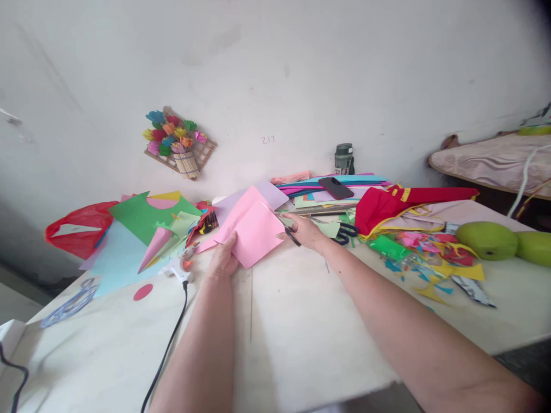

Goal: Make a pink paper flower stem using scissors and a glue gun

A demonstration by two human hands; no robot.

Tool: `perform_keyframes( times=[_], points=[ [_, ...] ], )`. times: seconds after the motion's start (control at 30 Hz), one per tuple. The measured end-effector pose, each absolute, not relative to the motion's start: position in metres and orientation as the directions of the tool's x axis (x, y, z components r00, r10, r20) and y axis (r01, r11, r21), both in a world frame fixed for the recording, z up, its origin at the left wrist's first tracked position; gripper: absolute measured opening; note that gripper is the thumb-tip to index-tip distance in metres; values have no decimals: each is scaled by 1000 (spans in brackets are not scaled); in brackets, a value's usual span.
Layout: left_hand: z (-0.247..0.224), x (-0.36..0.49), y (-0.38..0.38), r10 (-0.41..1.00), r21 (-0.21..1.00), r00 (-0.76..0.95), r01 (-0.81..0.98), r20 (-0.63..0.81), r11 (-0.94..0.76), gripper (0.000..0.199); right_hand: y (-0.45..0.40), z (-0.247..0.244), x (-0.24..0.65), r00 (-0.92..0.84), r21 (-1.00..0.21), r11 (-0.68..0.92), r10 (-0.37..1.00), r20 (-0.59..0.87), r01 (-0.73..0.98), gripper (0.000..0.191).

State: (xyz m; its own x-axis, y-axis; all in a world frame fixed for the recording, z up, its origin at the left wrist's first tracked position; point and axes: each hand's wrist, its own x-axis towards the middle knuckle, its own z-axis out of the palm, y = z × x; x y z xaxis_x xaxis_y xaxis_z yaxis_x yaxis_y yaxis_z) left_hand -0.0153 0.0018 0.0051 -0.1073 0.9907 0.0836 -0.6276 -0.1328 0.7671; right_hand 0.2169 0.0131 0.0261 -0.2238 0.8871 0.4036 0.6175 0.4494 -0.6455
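A sheet of pink paper (258, 229) is tilted up above the middle of the table. My left hand (224, 258) grips its lower left edge, thumb on top and fingers hidden beneath. At the paper's right edge is my right hand (305, 230), closed around a slim dark pencil-like thing (293, 236); its exact kind is unclear. Just right of that hand lie scissors (345, 232) with dark looped handles. On the left, a white glue gun (177, 268) with a black cord rests near a pink paper cone (155, 248).
Coloured sheets (129, 252) cover the left side, by a red plastic bag (81, 229). At the back are a phone (336, 187) on stacked paper and a bottle (344, 159). To the right lie red cloth (379, 209), paper scraps (456, 258) and green fruits (486, 241).
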Motion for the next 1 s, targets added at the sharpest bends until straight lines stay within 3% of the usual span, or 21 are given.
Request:
perform_keyframes(
  times=[0.57,1.0],
  points=[
    [10,-12,-1,989,754,-145,-651,-3,-93,34,12,24,213,-234,-769,426,905,356,476,63],
    [9,-12,-2,992,747,-125,-656,35,-108,36,10,24,210,-238,-836,406,911,337,370,63]
  ],
)
